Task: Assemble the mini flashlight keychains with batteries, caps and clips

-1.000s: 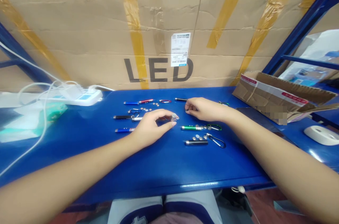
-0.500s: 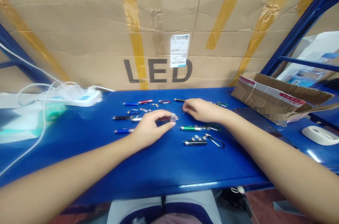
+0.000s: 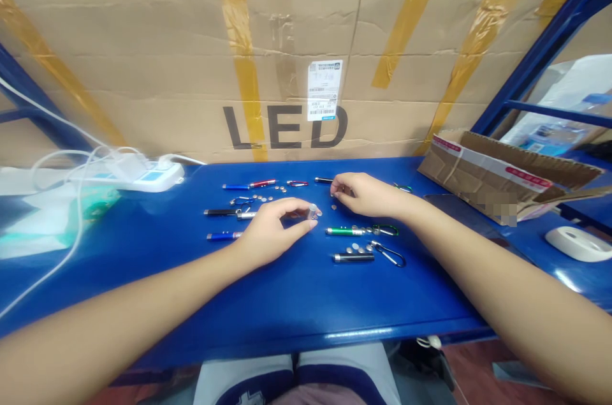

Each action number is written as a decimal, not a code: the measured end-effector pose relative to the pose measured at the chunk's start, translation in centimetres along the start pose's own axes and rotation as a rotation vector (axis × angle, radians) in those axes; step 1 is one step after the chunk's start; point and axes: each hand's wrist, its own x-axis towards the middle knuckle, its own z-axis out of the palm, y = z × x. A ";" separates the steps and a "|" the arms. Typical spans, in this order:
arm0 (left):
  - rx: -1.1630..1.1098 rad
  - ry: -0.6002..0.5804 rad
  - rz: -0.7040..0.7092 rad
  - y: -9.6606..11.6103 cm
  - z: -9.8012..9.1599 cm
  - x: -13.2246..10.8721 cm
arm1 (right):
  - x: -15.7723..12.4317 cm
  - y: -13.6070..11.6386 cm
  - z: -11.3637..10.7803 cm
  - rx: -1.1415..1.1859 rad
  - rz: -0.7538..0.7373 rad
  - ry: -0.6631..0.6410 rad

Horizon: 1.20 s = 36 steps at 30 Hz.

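My left hand (image 3: 276, 226) is closed, with a short silvery cylinder (image 3: 312, 211) upright between thumb and fingers; a small round disc (image 3: 319, 213) shows beside it. To its right, my right hand (image 3: 356, 193) hovers low over the table with fingers curled together. What those fingertips hold, if anything, is hidden. Just below them lies a button cell (image 3: 333, 206), and a black penlight (image 3: 324, 180) shows partly behind them. Nearer me lie a green penlight (image 3: 340, 231) and a black penlight (image 3: 354, 258), with button cells (image 3: 355, 246) and a black carabiner (image 3: 389, 254).
Left of my hands lie blue (image 3: 236, 187), red (image 3: 262, 183) and black penlights (image 3: 220, 212). A white power strip (image 3: 157, 178) with cables stands at left. At right are an open cardboard box (image 3: 478, 169) and a white mouse (image 3: 578, 244). A large carton (image 3: 182, 73) backs the table.
My right hand has lifted slightly and shifted a little right. A button cell now shows on the table below its fingertips. My left hand keeps its place and grip.
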 end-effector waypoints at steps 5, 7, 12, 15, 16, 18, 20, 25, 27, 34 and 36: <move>0.002 -0.006 0.000 -0.1 0.0 -0.1 | -0.4 0.2 -0.6 0.092 -0.052 -0.128; -0.002 -0.005 -0.001 -0.2 0.0 -0.1 | -0.4 0.3 -0.5 0.094 -0.069 -0.144; -0.001 -0.009 -0.001 -0.2 0.0 -0.1 | -0.4 0.2 -0.5 0.112 -0.076 -0.142; 0.000 -0.008 0.005 -0.1 0.0 0.0 | -0.4 0.1 -0.4 0.105 -0.056 -0.144; 0.000 -0.008 0.006 -0.1 0.0 0.0 | -0.4 0.2 -0.4 0.098 -0.051 -0.144; -0.001 -0.005 0.008 -0.1 0.0 0.0 | -0.3 0.2 -0.3 0.091 -0.051 -0.138; 0.001 -0.007 0.008 -0.1 0.0 0.0 | -0.3 0.2 -0.3 0.095 -0.067 -0.125; 0.014 -0.007 0.007 0.1 -0.1 0.0 | -0.3 -0.4 -0.5 0.210 -0.104 -0.011; 0.017 -0.010 0.004 0.1 -0.1 0.0 | -0.4 -1.1 -0.6 0.370 -0.102 0.045; 0.003 0.005 0.010 0.1 0.0 0.0 | -0.6 -3.7 -0.2 0.884 -0.026 0.144; 0.003 0.013 0.019 0.0 0.0 0.1 | -0.6 -4.1 0.0 0.982 0.015 0.136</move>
